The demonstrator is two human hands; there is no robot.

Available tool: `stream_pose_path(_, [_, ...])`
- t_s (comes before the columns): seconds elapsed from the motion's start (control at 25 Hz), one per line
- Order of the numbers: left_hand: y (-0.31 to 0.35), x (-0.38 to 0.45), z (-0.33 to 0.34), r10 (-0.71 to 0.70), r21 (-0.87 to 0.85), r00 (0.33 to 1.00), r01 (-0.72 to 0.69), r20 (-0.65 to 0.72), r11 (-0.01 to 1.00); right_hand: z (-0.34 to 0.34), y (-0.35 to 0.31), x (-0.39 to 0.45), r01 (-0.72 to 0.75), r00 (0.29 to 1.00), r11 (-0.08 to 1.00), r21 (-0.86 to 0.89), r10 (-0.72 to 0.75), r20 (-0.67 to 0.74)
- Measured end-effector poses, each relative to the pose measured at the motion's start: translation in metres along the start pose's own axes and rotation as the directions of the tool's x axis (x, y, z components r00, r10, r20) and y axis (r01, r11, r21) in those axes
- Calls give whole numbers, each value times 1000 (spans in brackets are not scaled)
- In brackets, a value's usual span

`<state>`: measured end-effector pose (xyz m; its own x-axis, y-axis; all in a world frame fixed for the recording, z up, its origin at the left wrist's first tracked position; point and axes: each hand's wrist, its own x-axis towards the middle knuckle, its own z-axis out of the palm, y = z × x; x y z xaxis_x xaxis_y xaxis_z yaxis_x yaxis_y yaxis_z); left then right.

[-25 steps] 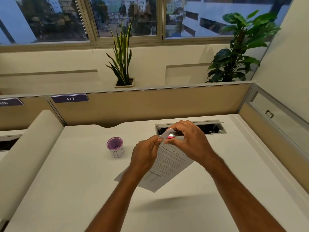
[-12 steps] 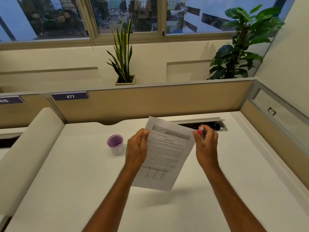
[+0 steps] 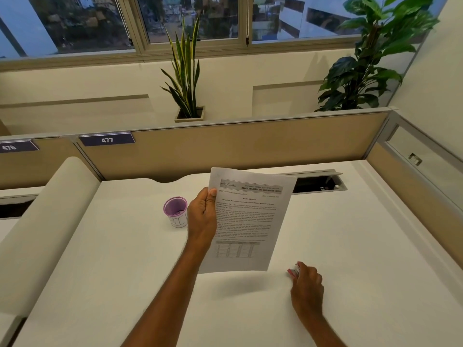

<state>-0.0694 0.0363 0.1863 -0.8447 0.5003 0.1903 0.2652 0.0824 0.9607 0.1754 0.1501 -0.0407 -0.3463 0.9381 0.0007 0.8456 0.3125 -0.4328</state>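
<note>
Right of cup (image 3: 175, 212) | left grip (image 3: 202, 217) pinches sheet (image 3: 250, 221) mid-edge: looks light, floppy, crease-prone | right grip (image 3: 307, 288) curled round red tool (image 3: 293, 271).

Your L hand (image 3: 201, 216) holds printed sheet (image 3: 250, 221) up just beside purple cup (image 3: 175, 211); R hand (image 3: 307, 284) grips sm. pink item (image 3: 293, 271), well apart from cup, down at worktop (image 3: 375, 246).

Light: even, warm, from above; window (image 3: 75, 21) dusky blue.
Shadow: soft, under paper (image 3: 250, 221) on desk (image 3: 125, 271).
Blur: right hand (image 3: 307, 284) smeared; small print unsharp.
Edges: partition (image 3: 225, 146) lines bow.
</note>
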Motion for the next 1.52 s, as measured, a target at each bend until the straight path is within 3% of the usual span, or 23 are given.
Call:
stream_pose_path(0.2, [0, 0, 0, -18, 5, 1000, 18, 0, 1000, -4, -1, 4, -66, 993, 997, -34, 70, 99])
stream_pose_path(0.28, [-1, 1, -1, -20, -10, 1000, 20, 4, 1000, -17, -17, 10, -96, 987, 985, 140, 75, 145])
stream_pose_path(0.32, [-2, 2, -1, -26, -22, 1000, 27, 9, 999, -28, -31, 13, -100, 986, 937, 336, 47, 161])
stream_pose_path(0.4, [-1, 5, 0, -64, -56, 998, 64, 16, 996, -63, -66, 18, -186, 970, 689, 701, 15, 242])
stream_pose_path(0.48, [-4, 8, 2, -131, -97, 991, 133, 26, 986, -89, -92, 23, -229, 942, 486, 843, -107, 318])
stream_pose_path(0.56, [-9, 12, 3, -195, -124, 980, 198, 37, 972, -98, -106, 21, -192, 941, 417, 888, -178, 287])
stream_pose_path(0.8, [-50, 28, 2, -383, -120, 918, 393, 98, 911, -78, -117, 20, -149, 976, 531, 834, -57, 210])
stream_pose_path(0.92, [-89, 14, 0, -454, -19, 883, 459, 119, 888, -62, -121, 31, -161, 976, 562, 811, -31, 215])
stream_pose_path(1.12, [-152, -13, 0, -585, 187, 807, 564, 83, 805, -26, -124, 53, -191, 960, 704, 684, -12, 280])
stream_pose_path(1.32, [-177, -11, 6, -607, 392, 790, 533, 87, 750, 6, -112, 59, -120, 936, 841, 528, -82, 343])
stream_pose_path(1.52, [-192, -12, 11, -600, 611, 799, 452, 47, 650, 12, -105, 64, 59, 914, 953, 296, -170, 367])
